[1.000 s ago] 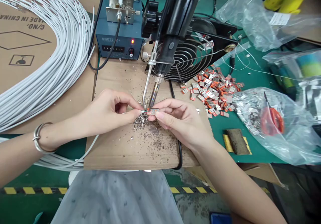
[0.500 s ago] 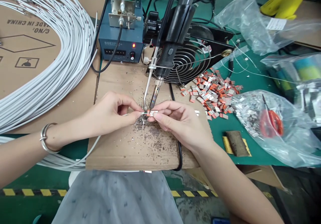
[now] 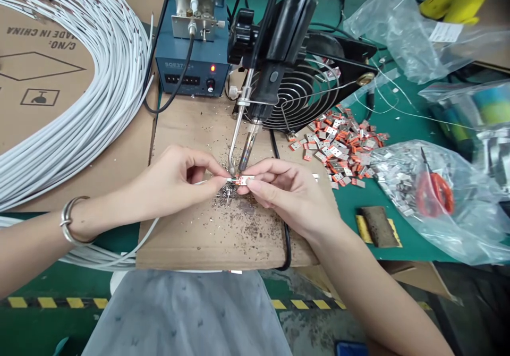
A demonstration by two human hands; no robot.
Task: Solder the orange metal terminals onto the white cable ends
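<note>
My left hand [image 3: 189, 178] pinches the end of a white cable [image 3: 149, 234], whose thin coloured wires show at the fingertips. Between thumb and fingers, my right hand [image 3: 285, 191] grips a small metal USB connector [image 3: 247, 179] with an orange-red end. Wire ends and connector meet just under the tip of a clamped soldering iron [image 3: 247, 146]. Beside the iron, a bent metal solder feed tube [image 3: 236, 135] points down at the same spot. Whether the tip touches the connector I cannot tell.
A blue control box [image 3: 191, 69] with a lit red lamp stands behind. A fan with a wire guard [image 3: 292, 98] sits behind the iron. Right lie a pile of connectors [image 3: 338, 146], a plastic bag [image 3: 470, 223], red-handled cutters [image 3: 434, 194] and a sponge [image 3: 378, 227]. Coiled white cables [image 3: 115, 79] fill the left.
The connector and wires now sit slightly lower and further right relative to the iron tip, with a little more of the connector showing. Both hands keep their grip. The view has shifted slightly.
</note>
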